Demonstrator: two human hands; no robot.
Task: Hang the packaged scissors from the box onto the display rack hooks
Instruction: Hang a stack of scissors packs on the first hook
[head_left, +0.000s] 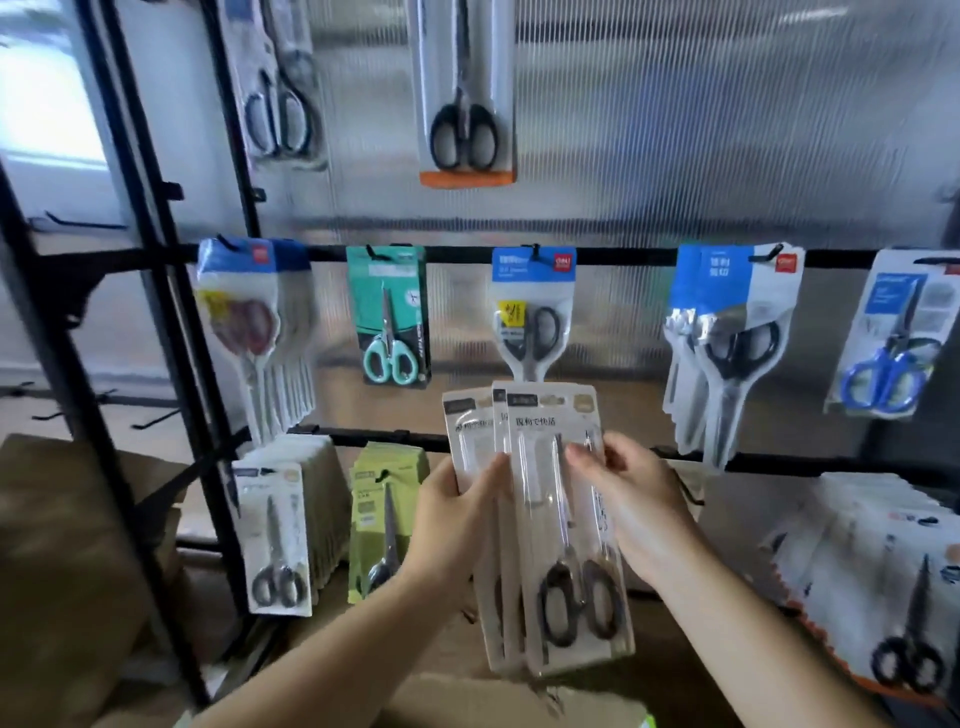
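Observation:
A fanned bunch of beige packaged scissors (566, 525) with black handles is held upright in front of the display rack (457, 255). My left hand (457, 519) grips the bunch from the left edge, thumb across the front. My right hand (628, 493) holds the right side, with its fingers over the front pack. The packs' tops reach just below the middle rail's hanging packs. A cardboard box (467, 696) lies below my forearms, mostly hidden.
Blue-carded scissor packs (535, 312), a teal pack (389, 317) and several more hang on the middle rail. Matching beige packs (275, 540) and green packs (379, 519) hang on the lower rail. White packs (883, 582) fill the lower right. A black frame post (171, 364) stands left.

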